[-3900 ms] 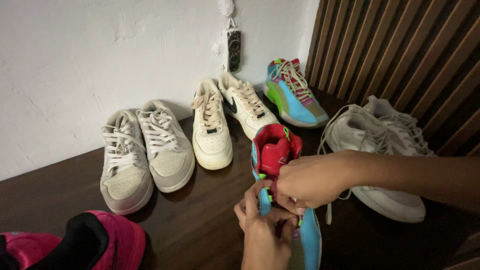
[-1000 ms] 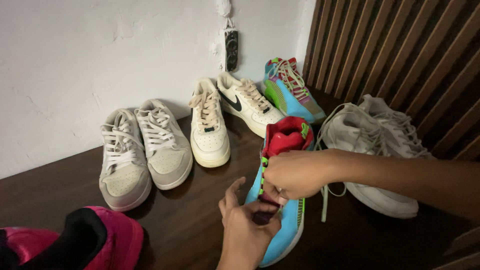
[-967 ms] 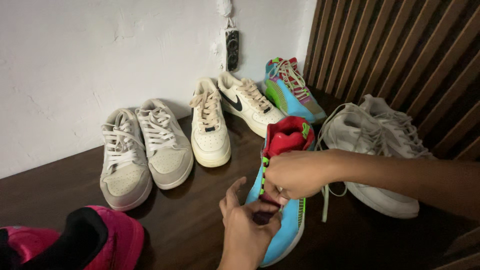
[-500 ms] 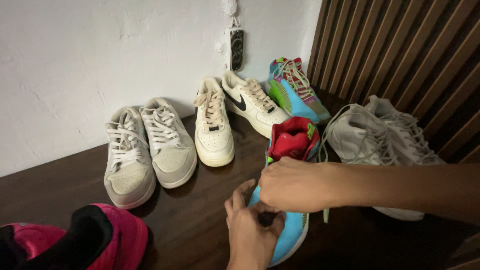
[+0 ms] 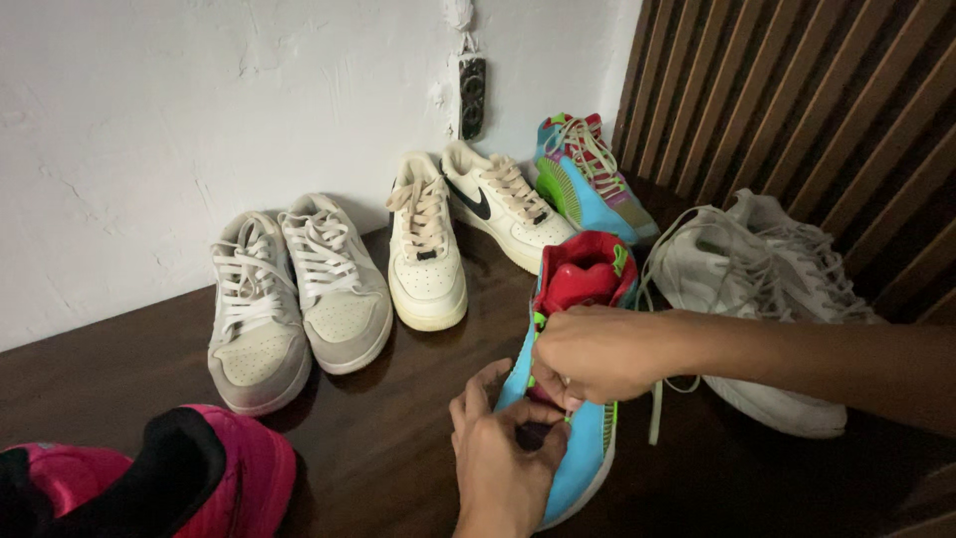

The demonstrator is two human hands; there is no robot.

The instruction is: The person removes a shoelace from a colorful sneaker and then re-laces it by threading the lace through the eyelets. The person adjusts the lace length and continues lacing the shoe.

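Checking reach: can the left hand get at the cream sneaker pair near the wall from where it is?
Probably yes. The left hand rests at the blue sneaker's toe end, and only bare dark floor lies between it and the cream sneaker pair; it would have to let go first.

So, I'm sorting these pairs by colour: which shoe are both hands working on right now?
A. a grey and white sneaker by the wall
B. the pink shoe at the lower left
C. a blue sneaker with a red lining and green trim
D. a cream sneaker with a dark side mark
C: the left hand and the right hand both sit on the lace area of the blue sneaker, with the other shoes untouched.
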